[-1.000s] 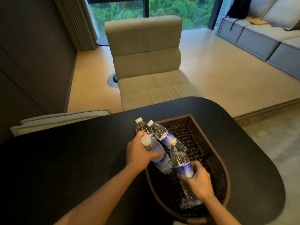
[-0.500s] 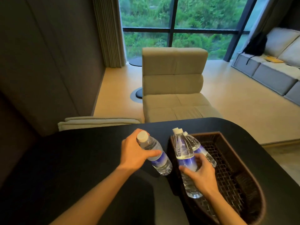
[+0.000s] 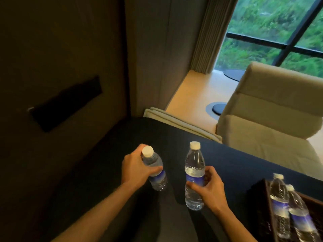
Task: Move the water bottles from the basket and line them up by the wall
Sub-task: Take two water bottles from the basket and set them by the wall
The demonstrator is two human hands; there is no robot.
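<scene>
My left hand (image 3: pixel 138 169) grips a clear water bottle (image 3: pixel 154 170) with a white cap and blue label, tilted a little over the black table (image 3: pixel 232 165). My right hand (image 3: pixel 210 186) holds a second water bottle (image 3: pixel 194 170) upright around its label, just right of the first. Both bottles are out over the table's middle. At the lower right stands the dark woven basket (image 3: pixel 258 198), and two more bottles (image 3: pixel 279 205) lean inside it. The dark wall (image 3: pixel 52 67) runs along the table's left side.
A black rectangular panel (image 3: pixel 66 103) is set in the wall at the left. Beyond the table's far edge stand a beige padded chair (image 3: pixel 272 109) and a folded cream cloth (image 3: pixel 181 122). A curtain and a large window are behind.
Both hands have lifted their bottles out of the basket and carried them left over the table. The view has swung left toward the wall, leaving the basket at the lower right.
</scene>
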